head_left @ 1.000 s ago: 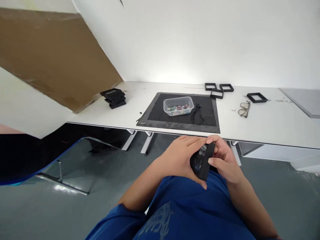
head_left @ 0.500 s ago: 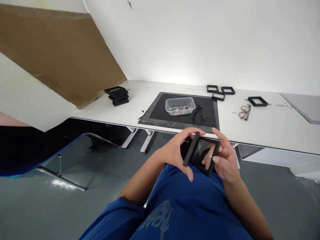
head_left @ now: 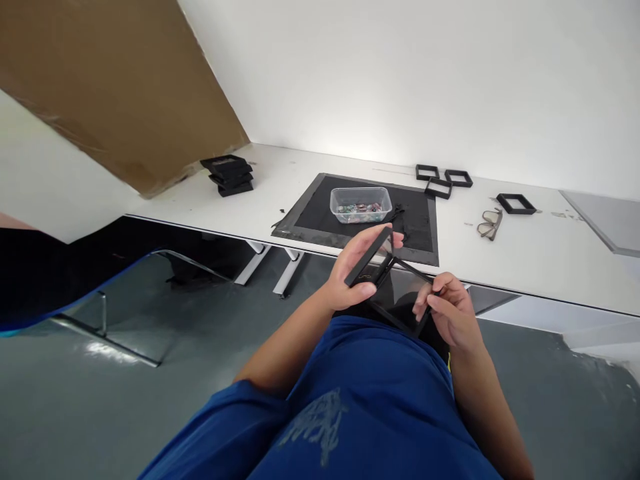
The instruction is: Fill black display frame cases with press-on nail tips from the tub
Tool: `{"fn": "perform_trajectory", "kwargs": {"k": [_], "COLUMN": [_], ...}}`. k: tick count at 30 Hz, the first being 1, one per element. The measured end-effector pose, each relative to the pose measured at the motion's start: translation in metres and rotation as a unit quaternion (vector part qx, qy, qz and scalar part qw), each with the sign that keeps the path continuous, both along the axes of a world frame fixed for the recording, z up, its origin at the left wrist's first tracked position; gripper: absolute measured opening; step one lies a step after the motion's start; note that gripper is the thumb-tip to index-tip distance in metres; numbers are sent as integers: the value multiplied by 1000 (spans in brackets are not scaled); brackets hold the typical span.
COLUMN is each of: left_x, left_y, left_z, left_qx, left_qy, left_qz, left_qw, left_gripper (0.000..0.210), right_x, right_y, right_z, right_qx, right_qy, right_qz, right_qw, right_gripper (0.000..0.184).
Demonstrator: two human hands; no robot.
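The left hand point(head_left: 349, 272) grips one half of the unfolded black display frame point(head_left: 368, 258); the right hand point(head_left: 456, 319) pinches the other's edge. It's held by the table's point(head_left: 550, 267) near edge; white tabletop separates the mat point(head_left: 315, 208) from the eyeglasses point(head_left: 493, 217).

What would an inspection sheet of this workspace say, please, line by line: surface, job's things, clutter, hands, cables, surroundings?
Surface: white table with black mat, grey-bordered
Job's things: black frame, spread open, clear film inside
Clutter: clear tub of small colourful pieces on the mat; stacked frames at left; four loose frames and glasses at right
Hands: left hand and right hand each hold one side of the black frame
Cables: nothing seen for certain; dark tangled item on mat, unclear
Surroundings: white wall, brown panel, grey floor
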State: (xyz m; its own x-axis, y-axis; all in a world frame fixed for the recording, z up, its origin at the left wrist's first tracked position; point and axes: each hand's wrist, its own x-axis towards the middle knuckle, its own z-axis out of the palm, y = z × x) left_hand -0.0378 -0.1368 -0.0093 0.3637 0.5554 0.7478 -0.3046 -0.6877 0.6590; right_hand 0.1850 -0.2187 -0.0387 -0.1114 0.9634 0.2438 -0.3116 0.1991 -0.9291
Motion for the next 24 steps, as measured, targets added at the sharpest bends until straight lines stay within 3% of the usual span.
{"fn": "perform_trajectory", "kwargs": {"k": [7, 10, 13, 16, 18, 20, 24], "left_x": [8, -10, -38, -58, -62, -59, -45], "left_y": [17, 34, 64, 105, 132, 156, 187], "left_z": [-15, 4, 40, 68, 75, 74, 59], "left_qx": [62, 62, 43, 12, 4, 8, -4], "left_qy": [95, 174, 316, 478, 568, 628, 692], "left_qz": [170, 257, 308, 305, 285, 256, 196], "left_qw": [979, 949, 896, 823, 772, 735, 695], "left_gripper": [85, 69, 49, 48, 49, 51, 52], "right_x": [45, 66, 83, 91, 93, 94, 106], "right_y": [28, 57, 93, 126, 142, 152, 159], "right_z": [12, 20, 26, 28, 27, 26, 28], "right_qx": [-22, -40, -68, -94, -110, -124, -147], "right_qy": [-67, -109, -150, -192, -225, -261, -337], "right_qz": [-106, -145, -173, -185, -183, -173, -120], "right_qw": [992, 983, 971, 959, 951, 941, 922], "right_gripper": [39, 44, 48, 53, 56, 58, 58]}}
